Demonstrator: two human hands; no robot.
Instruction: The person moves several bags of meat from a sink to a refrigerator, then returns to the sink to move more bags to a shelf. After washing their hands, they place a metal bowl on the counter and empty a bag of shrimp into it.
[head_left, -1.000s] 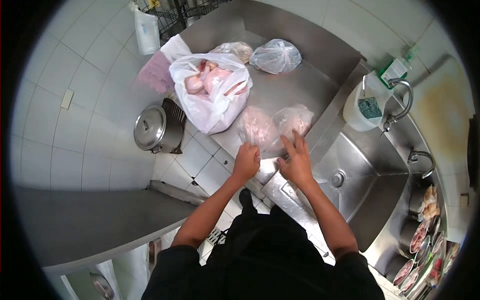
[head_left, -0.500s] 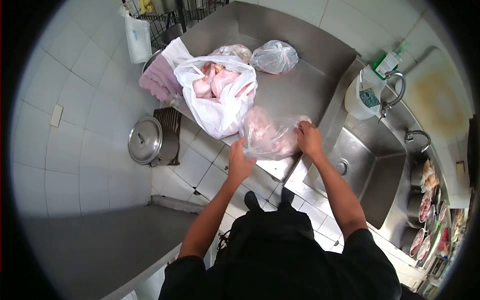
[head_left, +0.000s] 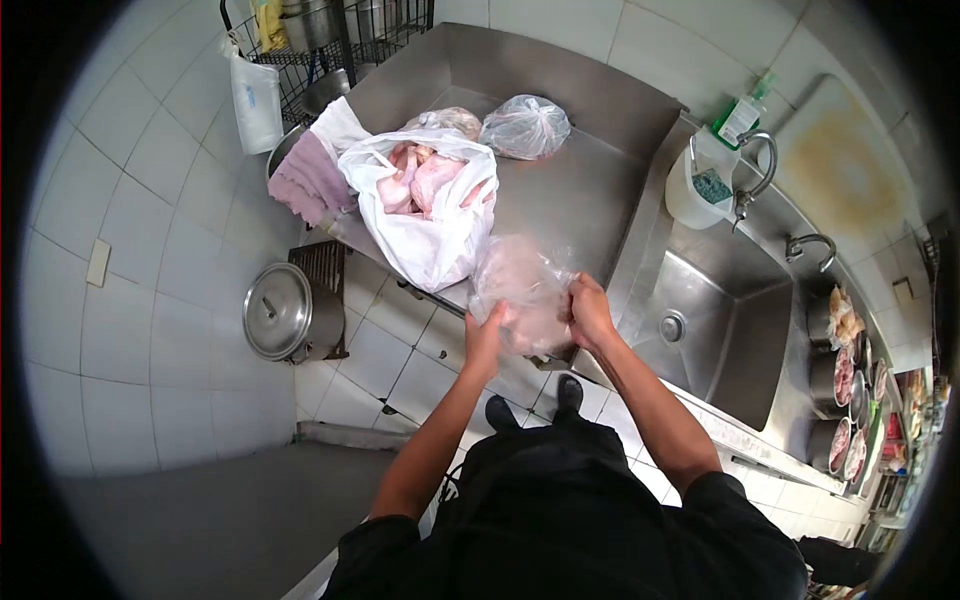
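A clear plastic bag (head_left: 522, 295) with pale pink meat inside is held between my two hands at the front edge of the steel basin. My left hand (head_left: 486, 338) grips its lower left side, fingers closed on the plastic. On the right side, my right hand (head_left: 589, 308) is closed on the bag too. Just behind and to the left, an open white bag (head_left: 425, 235) full of raw meat stands on the steel surface. Two tied bags lie further back, one a clear bluish bag (head_left: 526, 127), the other a clear bag (head_left: 446, 122) partly behind the white one.
The steel basin (head_left: 580, 190) has a pink cloth (head_left: 308, 180) at its left. A lidded pot (head_left: 290, 312) stands low on the left. To the right are a sink (head_left: 700, 335), faucets, a white container (head_left: 695, 190), a green bottle (head_left: 738, 120) and pots (head_left: 825, 440) with meat.
The held bag is drawn in closer to my body and bunched more upright, with my hands nearer each other. The whole view has shifted slightly.
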